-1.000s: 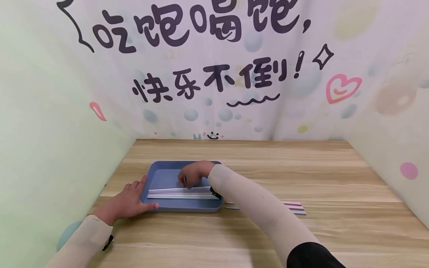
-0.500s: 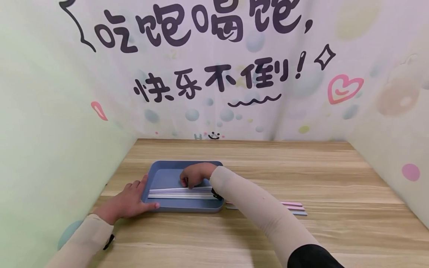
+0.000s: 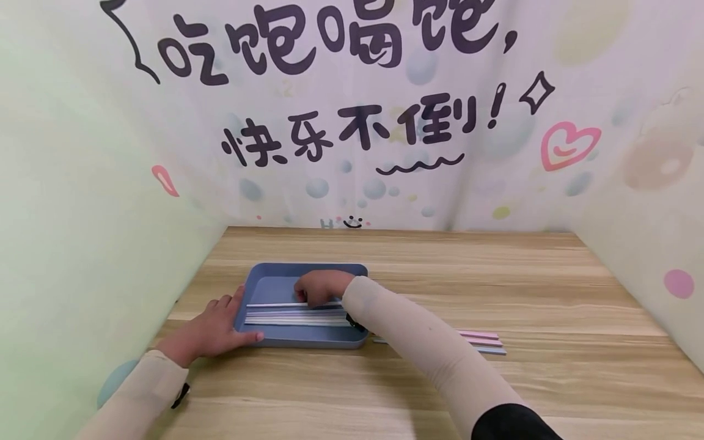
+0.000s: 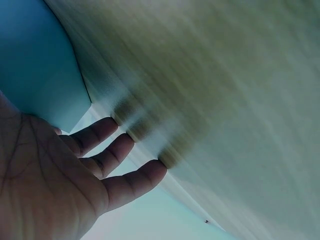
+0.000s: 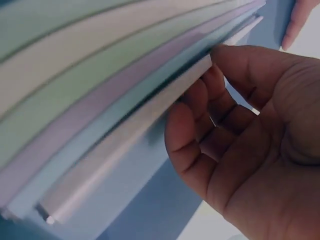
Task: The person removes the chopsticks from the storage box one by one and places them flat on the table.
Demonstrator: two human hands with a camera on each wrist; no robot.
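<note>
A shallow blue tray (image 3: 308, 343) is set on the wooden table top (image 3: 550, 275), left of centre in the lower half of the head view. Along its near half a row of strips (image 3: 299, 318) is contained, laid lengthwise and side by side; in the right wrist view, green, cream, purple and blue tones are distinguished. Its far part, in the upper left of the tray, is seen as bare floor. One pale strip (image 3: 272, 305) is set slightly apart on the far side of the row and lies roughly parallel to it, within the walls.

This pale strip is pinched by the right hand (image 3: 323, 287), thumb against the curled fingers at about mid-length; by such a grip, it is judged, one strip can be handled without the neighbours being disturbed. The left hand (image 3: 211, 327) is laid at the tray's left end, fingers extended and spread, the thumb reaching over the near left corner. The tray is presumably steadied thereby. In the left wrist view the straight fingertips are shown at the table surface, with nothing grasped between them.

Outside the tray, at the lower right of the head view, loose strips (image 3: 481, 342) in pink and blue are laid on the table; their middles are hidden by the right sleeve (image 3: 423, 330).
</note>
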